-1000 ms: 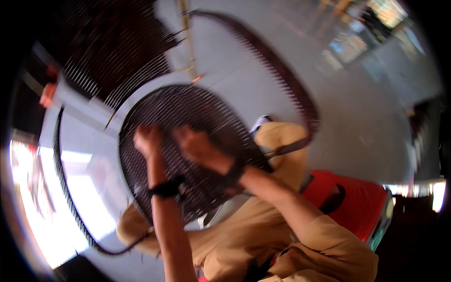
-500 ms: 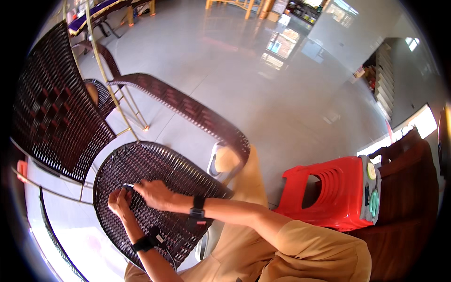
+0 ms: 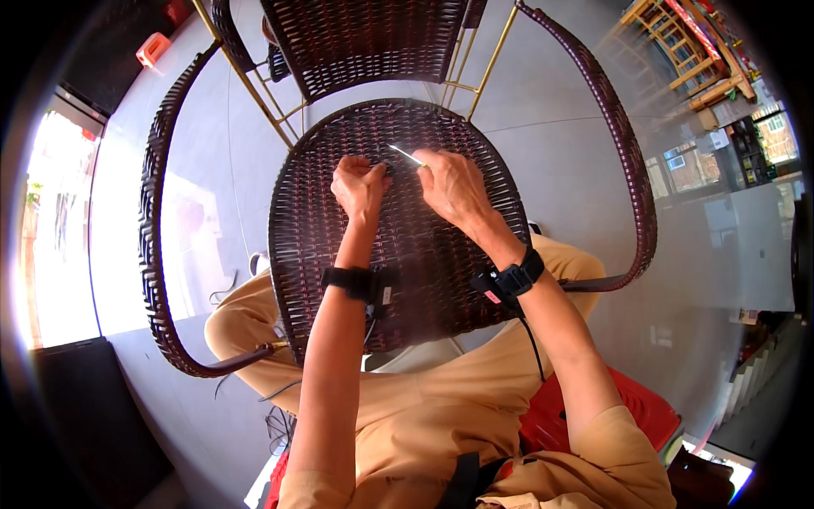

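Note:
In front of me stands a dark brown woven chair, and both my hands are over its seat (image 3: 407, 246). My right hand (image 3: 456, 188) is closed on a slim, silver, pointed tool (image 3: 406, 154), its tip directed left over the weave. I cannot make out its exact kind. To the left, my left hand (image 3: 360, 188) has its fingers pinched together around a small dark thing (image 3: 387, 170), mostly hidden by thumb and fingers. The tool's tip is just above that thing, apart from it as far as I can see.
Curved woven armrests (image 3: 632, 144) arch on both sides, and the backrest (image 3: 365, 42) rises at the far side. A red plastic stool (image 3: 623, 407) is at my right. Thin cables (image 3: 278, 424) lie at lower left. Wooden furniture (image 3: 691, 51) stands far right.
My view has swung from the right side back over the chair, so the seat is now centred. The tool has come away from the left hand's fingers and shows its length.

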`<state>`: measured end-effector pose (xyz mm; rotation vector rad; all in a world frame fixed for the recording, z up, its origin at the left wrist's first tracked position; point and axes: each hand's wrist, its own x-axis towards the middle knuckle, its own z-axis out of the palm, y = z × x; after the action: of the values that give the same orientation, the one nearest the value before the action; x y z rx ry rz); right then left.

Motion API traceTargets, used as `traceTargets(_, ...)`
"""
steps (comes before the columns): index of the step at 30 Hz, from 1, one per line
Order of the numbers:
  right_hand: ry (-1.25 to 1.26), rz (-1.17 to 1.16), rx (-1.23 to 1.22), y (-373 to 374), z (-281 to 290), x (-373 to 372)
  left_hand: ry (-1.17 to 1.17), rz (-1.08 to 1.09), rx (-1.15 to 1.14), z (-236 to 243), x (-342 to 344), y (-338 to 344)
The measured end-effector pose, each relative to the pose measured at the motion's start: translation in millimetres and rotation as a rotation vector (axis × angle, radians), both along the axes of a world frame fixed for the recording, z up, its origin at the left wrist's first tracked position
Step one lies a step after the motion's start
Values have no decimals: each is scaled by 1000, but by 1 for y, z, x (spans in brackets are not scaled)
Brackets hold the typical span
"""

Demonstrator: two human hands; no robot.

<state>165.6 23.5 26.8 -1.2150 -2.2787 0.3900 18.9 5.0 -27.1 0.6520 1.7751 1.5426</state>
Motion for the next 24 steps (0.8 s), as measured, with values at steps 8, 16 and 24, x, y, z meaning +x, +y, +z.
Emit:
traceTargets(8,6,12,27,1,-7,-1,22,-20,-17,6,6,2)
traceTargets(16,-51,26,57,-1,-3,-8,85,-32,-20,3,3,1)
traceTargets(24,-238,-19,9,-15,-9,-15,140,-56,-35,-4,3,4)
